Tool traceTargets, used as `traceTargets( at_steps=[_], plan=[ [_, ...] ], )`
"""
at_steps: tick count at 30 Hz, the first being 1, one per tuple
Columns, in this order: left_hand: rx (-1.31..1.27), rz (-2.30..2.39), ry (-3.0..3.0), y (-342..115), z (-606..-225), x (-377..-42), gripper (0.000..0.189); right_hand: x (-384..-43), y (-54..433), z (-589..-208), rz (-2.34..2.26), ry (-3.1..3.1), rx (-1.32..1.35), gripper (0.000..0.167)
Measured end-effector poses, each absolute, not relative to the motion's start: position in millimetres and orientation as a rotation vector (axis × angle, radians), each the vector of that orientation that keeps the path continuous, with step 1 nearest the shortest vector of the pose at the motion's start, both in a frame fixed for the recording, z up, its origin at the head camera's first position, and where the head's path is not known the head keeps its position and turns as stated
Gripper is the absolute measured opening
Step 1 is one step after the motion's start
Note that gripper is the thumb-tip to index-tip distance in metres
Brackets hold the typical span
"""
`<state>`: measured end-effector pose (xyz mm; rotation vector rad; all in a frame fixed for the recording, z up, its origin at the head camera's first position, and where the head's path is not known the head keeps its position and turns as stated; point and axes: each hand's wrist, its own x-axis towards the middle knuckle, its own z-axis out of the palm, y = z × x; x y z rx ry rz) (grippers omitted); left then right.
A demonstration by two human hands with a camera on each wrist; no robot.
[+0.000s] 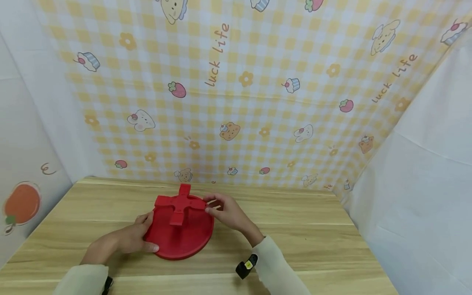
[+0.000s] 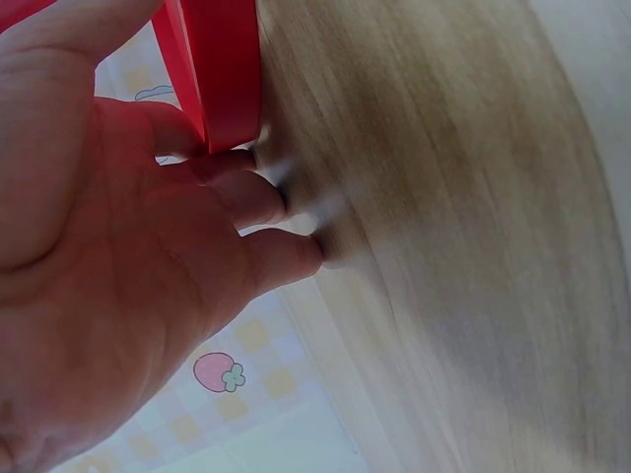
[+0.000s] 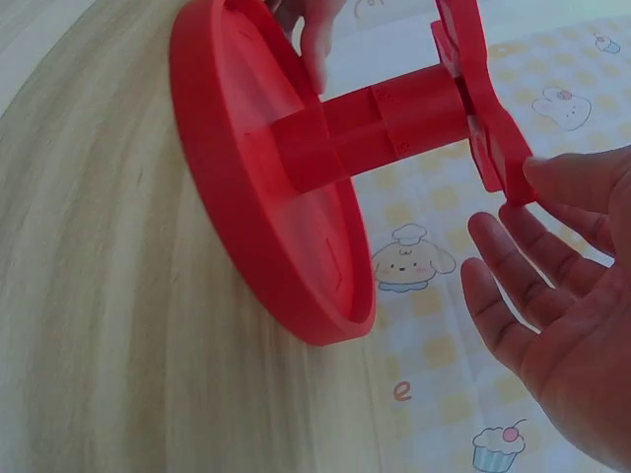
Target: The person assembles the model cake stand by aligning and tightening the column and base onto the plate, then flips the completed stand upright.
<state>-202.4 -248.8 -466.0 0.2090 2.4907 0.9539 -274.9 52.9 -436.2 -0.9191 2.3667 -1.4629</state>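
A red stand has a round, rimmed base lying on the table. From its middle rises a thick column, which carries a cross-shaped top with flat arms. My left hand holds the base at its left edge, thumb over the rim and other fingers along the side, some of them down at the wood in the left wrist view. At the right, my right hand pinches the tip of one arm of the cross between thumb and forefinger. Its other fingers are spread, away from the stand.
The stand is on a wood-grain table. Behind the table hangs a yellow checked cloth with cartoon prints, and white cloth hangs at the right side. A black strap device is on my right wrist.
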Motion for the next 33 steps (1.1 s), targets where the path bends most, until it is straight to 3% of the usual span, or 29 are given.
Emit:
traceTargets(
  at_steps=[33],
  plan=[
    [0.195, 0.974, 2.473, -249, -465, -202, 0.120, -264, 51, -437, -1.370, 2.301, -1.013, 0.017]
  ],
)
